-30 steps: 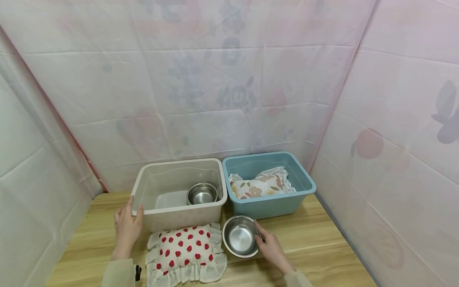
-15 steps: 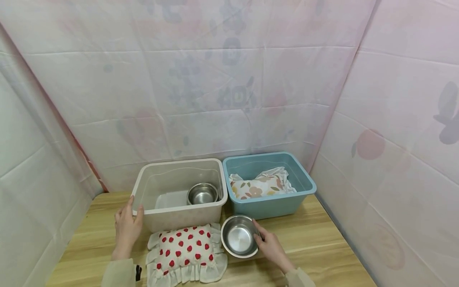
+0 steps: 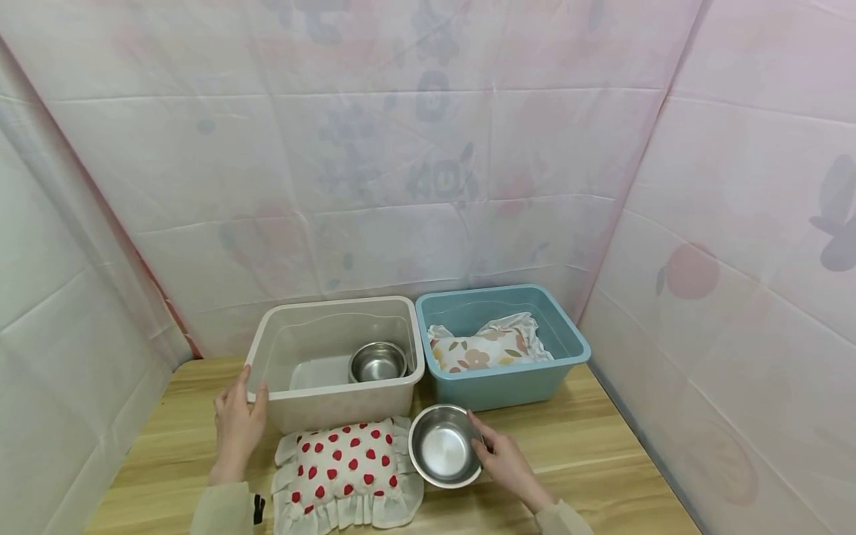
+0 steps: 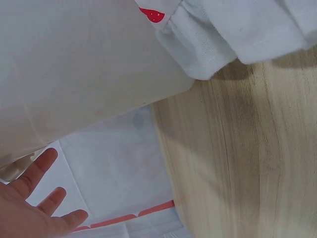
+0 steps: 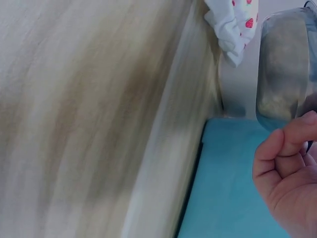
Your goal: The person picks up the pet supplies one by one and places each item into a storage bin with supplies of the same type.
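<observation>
In the head view, my right hand [image 3: 504,462] pinches the right rim of a stainless steel bowl [image 3: 444,449]. The right wrist view shows its curled fingers at the edge of the bowl [image 5: 283,64], which is raised over the wooden table. My left hand [image 3: 237,423] rests at the front left corner of a beige plastic basin [image 3: 334,405], and its fingers [image 4: 35,173] look spread and fairly straight in the left wrist view. Another steel bowl [image 3: 378,362] sits inside that basin. A strawberry-print pillow [image 3: 348,464] with ruffled edges lies in front of it.
A blue plastic basin [image 3: 504,390] stands right beside the beige one and holds a floral ruffled pillow [image 3: 484,348]. Both basins stand at the back of the wooden table [image 3: 602,461], near a printed curtain [image 3: 401,148] that also hangs on both sides.
My right hand has shifted slightly left and toward me with the steel bowl, which tilts a bit more. The left hand keeps its place at the beige basin's corner.
</observation>
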Available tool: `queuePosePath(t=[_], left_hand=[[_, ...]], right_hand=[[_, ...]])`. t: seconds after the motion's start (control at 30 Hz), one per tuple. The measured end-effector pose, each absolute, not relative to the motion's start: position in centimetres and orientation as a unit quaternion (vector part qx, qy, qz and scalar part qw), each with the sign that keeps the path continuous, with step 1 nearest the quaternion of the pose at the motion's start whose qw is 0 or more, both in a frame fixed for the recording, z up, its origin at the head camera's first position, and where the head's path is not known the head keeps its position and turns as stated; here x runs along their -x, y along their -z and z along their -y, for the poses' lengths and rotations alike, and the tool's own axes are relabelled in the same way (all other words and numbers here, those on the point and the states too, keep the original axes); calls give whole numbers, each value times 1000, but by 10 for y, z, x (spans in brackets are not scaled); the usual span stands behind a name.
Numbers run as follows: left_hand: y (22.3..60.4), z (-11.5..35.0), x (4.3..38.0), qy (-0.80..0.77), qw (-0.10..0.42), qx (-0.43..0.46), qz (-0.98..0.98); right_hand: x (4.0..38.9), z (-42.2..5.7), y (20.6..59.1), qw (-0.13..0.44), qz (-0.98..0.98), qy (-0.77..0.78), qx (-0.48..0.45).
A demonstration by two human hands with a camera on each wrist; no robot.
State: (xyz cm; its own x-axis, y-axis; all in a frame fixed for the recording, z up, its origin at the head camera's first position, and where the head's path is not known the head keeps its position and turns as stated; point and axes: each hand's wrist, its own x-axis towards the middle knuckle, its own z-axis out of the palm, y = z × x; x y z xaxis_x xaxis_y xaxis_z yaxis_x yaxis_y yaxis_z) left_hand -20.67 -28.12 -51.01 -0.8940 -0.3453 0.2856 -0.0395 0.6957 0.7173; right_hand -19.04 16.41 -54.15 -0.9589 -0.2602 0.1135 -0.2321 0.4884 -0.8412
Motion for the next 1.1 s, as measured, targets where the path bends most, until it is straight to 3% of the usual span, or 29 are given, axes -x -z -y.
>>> queuePosePath(t=[1.1], left_hand=[[511,281,208,374,209,-109,897]], right_hand=[[193,-158,495,56,-854,468,220]])
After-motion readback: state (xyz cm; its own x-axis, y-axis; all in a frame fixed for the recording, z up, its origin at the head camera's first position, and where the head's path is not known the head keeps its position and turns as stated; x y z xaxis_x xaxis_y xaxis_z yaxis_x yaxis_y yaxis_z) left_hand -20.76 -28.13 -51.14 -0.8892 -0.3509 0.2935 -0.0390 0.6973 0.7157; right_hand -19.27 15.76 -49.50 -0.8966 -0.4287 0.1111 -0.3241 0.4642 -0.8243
